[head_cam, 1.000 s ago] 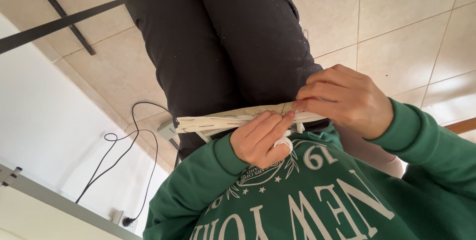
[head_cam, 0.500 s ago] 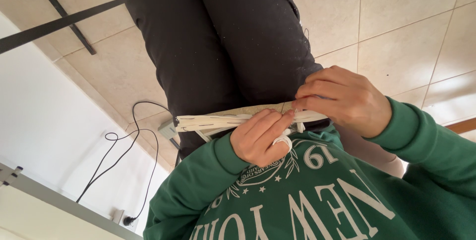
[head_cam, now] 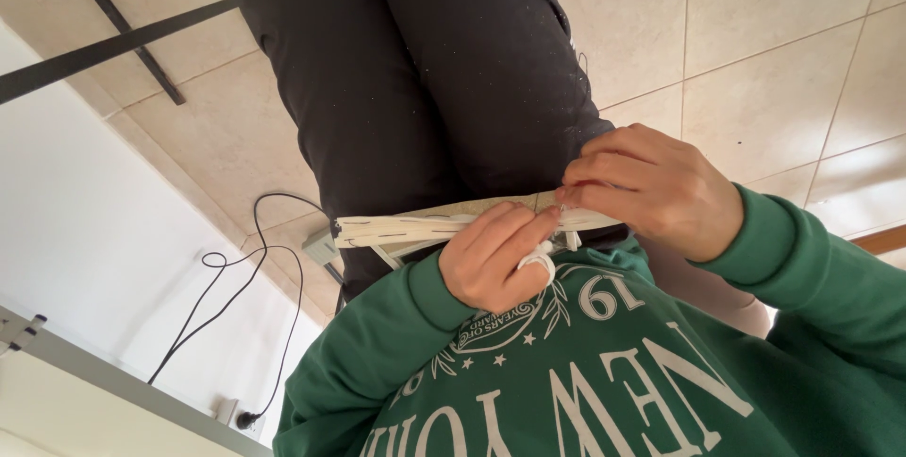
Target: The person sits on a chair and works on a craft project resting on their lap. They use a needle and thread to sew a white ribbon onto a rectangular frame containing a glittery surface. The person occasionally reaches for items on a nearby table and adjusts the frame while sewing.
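Observation:
I look down my green sweatshirt and black trousers. A flat bundle of white and cream strips (head_cam: pixel 415 228) lies level across my waist. My left hand (head_cam: pixel 491 264) curls around its middle from below, with a bit of white cord (head_cam: pixel 542 260) poking out between the fingers. My right hand (head_cam: pixel 651 188) pinches the bundle's right end with the fingertips, close against the left hand's fingers. The bundle's right part is hidden by both hands.
Beige floor tiles (head_cam: pixel 755 51) lie below. A black cable (head_cam: pixel 222 292) loops from a grey box (head_cam: pixel 321 248) by my leg to a wall plug (head_cam: pixel 247 419). A black metal frame (head_cam: pixel 113 42) crosses the top left. A white surface edge (head_cam: pixel 104 377) runs along the bottom left.
Almost nothing differs; both hands stay on the bundle, with only small finger shifts at its right end.

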